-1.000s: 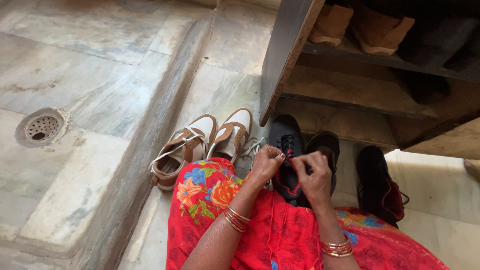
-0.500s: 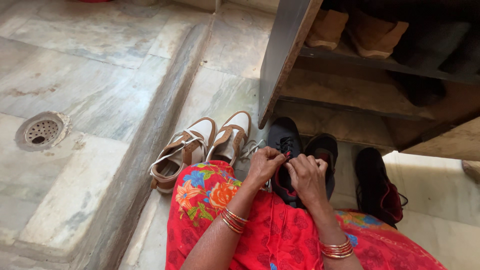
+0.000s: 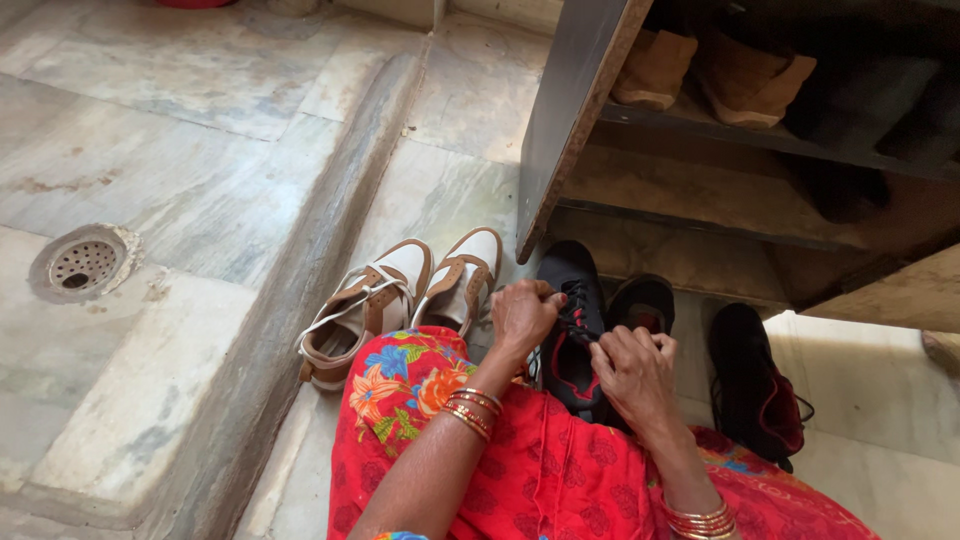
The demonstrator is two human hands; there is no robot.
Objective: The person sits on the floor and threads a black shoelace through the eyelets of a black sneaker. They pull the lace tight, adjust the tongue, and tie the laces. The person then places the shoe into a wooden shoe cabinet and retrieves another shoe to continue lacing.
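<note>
So, looking straight down here: the person's left hand (image 3: 522, 313) and right hand (image 3: 632, 370) are both on a black lace-up sneaker with red trim (image 3: 568, 330), sitting on the pale marble floor (image 3: 200, 180) just below the middle of the frame. The left hand is curled nearly closed up by the laces near the top of the sneaker, fingers pinched in on a black lace, though exactly how much of it is in the grip I can't tell. The right hand is lower and to the right, fingers bent in and pinched at the lacing too, knuckles up.

Just right of that sneaker there's a second black shoe with a red lining (image 3: 642, 305), touching or nearly touching it, and further right another black shoe with dark red sides (image 3: 752, 380), a bit apart. Left of the hands sits a pair of white sneakers with tan leather trim (image 3: 400, 295), side by side, white laces loose.

The bottom centre is filled by a bright red garment with a flower print (image 3: 520, 460), and both wrists have stacks of gold and red bangles (image 3: 470, 410).

Upper right is a dark wooden shoe rack (image 3: 570, 110) with tan suede boots (image 3: 700, 65) on a shelf. Far left there's a round metal floor drain (image 3: 78, 262), well apart from everything.
</note>
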